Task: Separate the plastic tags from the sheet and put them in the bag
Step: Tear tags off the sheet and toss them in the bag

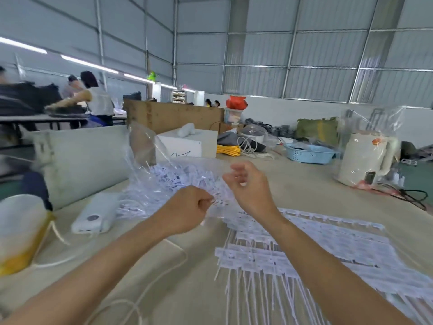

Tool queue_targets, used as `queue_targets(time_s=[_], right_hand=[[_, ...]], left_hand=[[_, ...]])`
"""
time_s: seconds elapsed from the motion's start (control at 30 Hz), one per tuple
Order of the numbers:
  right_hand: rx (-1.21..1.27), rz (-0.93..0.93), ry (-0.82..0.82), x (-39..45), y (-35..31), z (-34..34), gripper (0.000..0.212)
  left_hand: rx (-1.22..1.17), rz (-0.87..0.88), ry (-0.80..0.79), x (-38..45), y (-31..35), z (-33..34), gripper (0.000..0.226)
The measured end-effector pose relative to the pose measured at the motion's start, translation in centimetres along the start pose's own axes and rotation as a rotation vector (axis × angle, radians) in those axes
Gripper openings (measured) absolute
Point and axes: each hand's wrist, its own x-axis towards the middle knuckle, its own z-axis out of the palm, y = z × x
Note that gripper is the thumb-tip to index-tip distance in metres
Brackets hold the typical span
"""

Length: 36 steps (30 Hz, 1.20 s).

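Note:
A clear plastic bag (150, 170) stands open on the table, holding several loose white tags (182, 177). My left hand (187, 209) is closed at the bag's near edge, pinching what looks like a few tags or the bag's rim; blur hides which. My right hand (248, 184) hovers just right of the bag mouth, fingers apart and curled, holding nothing. Sheets of joined white plastic tags (328, 249) lie flat on the table under my right forearm, their thin tails pointing toward me.
A white power bank (96, 214) with a cable lies left of the bag. A white and yellow container (18, 231) stands at the left edge. A wrapped white kettle (365, 158), a blue basket (309, 153) and a white box (187, 144) stand farther back.

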Motion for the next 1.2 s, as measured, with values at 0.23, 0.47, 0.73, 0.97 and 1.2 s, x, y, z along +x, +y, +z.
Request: queue_targets(time_s=[0.23,0.47,0.73,0.97,1.2], right_hand=[[-1.004,0.093,-0.335,3.3,2.9,2.1,0.039],[-0.897,0.114,-0.262,6.1,2.6,1.8,0.062],[-0.763,0.061,-0.208,6.7,2.9,1.3,0.095],[-0.718,0.069,-0.237,5.8,3.3,1.0,0.096],[-0.658,0.099,-0.293,4.6,3.7,-0.6,0.082]], left_hand=[[0.208,-0.132,-0.116,3.5,-3.4,-3.5,0.026],[0.361,-0.204,-0.34,10.2,-3.5,0.8,0.04],[0.84,-0.088,-0.154,13.4,-6.4,5.6,0.031],[1.102,-0.112,-0.096,13.1,-7.1,6.4,0.042],[0.943,-0.113,-0.162,10.5,-2.8,5.7,0.057]])
